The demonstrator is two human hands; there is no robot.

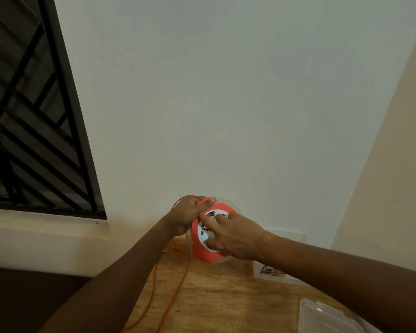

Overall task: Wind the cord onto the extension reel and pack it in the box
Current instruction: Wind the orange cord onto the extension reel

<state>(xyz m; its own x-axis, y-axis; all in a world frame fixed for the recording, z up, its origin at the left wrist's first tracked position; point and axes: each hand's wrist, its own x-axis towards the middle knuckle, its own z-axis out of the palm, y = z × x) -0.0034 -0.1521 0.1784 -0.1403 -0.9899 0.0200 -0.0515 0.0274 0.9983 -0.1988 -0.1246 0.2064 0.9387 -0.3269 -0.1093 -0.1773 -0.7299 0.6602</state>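
Observation:
I hold an orange extension reel point(205, 254) with a white socket face above the wooden table point(214, 301). My right hand point(235, 239) grips the reel from the right, fingers spread over its white face. My left hand point(186, 216) is at the reel's upper left, closed on the thin orange cord point(175, 282), which passes over its fingers at the reel's top. The rest of the cord hangs down in loose loops over the table and runs off the lower edge of the view. A clear plastic box point(327, 318) lies at the lower right.
A white printed carton or leaflet point(271, 272) lies on the table behind my right forearm. A pale wall stands close behind the table. A window with black bars point(34, 116) is at the left above a ledge.

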